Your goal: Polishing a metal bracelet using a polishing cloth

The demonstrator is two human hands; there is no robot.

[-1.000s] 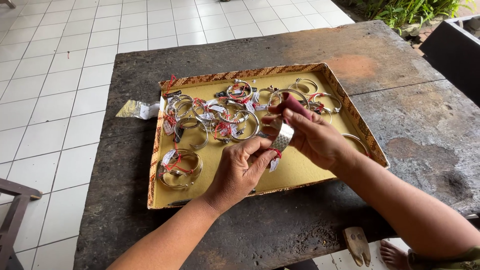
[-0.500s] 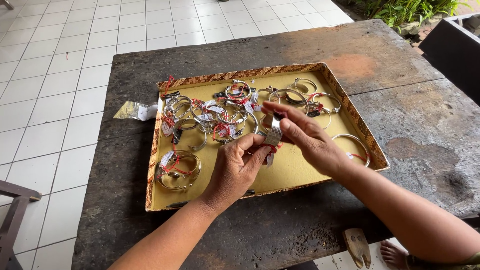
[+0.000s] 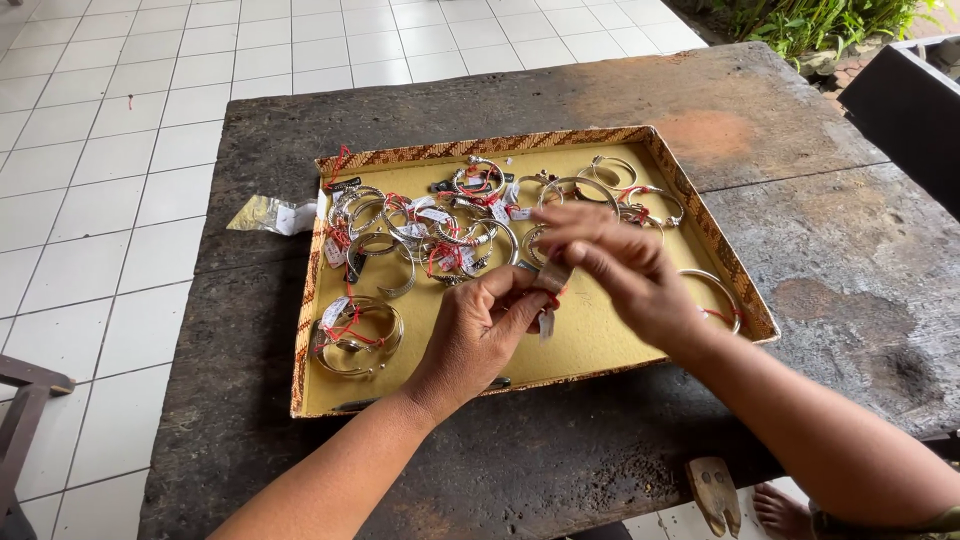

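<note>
Grip blurred, bracelet half hidden

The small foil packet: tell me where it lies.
In the head view the foil packet lies on the dark table, just left of the tray, apart from both hands.

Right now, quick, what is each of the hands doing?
Left hand: closed, pinching a small silver piece with a tag.
Right hand: fingers on the same piece; grip cannot be told.

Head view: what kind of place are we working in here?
Probably an open porch or patio used as a jewellery sorting or selling spot. A weathered dark table stands on white floor tiles, green plants grow beyond it, and a yellow tray holds many tagged silver bangles.
</note>
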